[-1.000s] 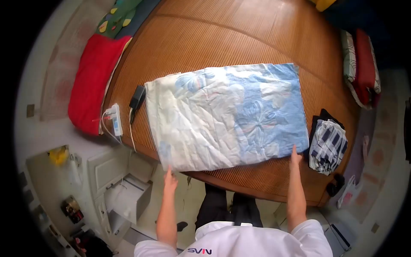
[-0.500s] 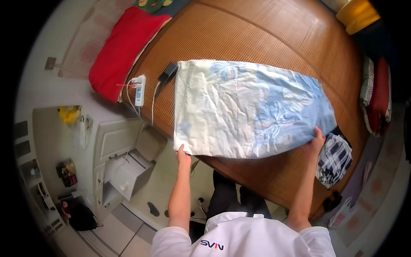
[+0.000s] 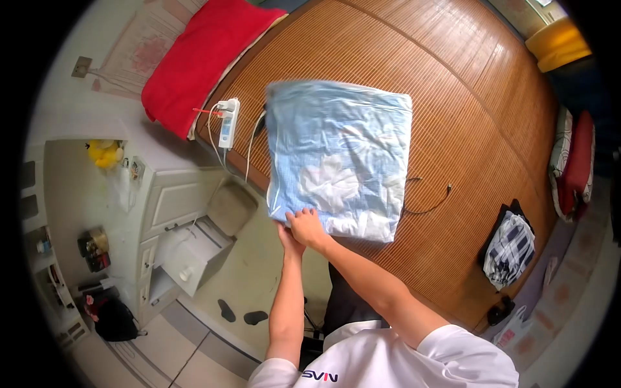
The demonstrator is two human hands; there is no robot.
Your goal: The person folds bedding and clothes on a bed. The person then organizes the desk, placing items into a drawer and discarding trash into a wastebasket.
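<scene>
A blue and white floral cloth [image 3: 343, 149] lies folded over on the brown slatted mat [image 3: 446, 149], its doubled edge on the right. At its near left corner my right hand [image 3: 305, 227] holds the fabric, fingers on top. Just beside and partly beneath it, my left hand [image 3: 290, 239] grips the same corner, its fingers partly hidden. Both hands touch each other there.
A power strip [image 3: 228, 123] with cords and a red blanket [image 3: 194, 64] lie on the left. On the right are folded plaid clothes [image 3: 511, 249], a thin black cable [image 3: 430, 208] and cushions [image 3: 574, 165]. An open drawer [image 3: 194, 252] stands at lower left.
My right hand has carried the cloth's right end leftward onto the left end, halving its width and baring a black cable. My left hand stays at the near left corner.
</scene>
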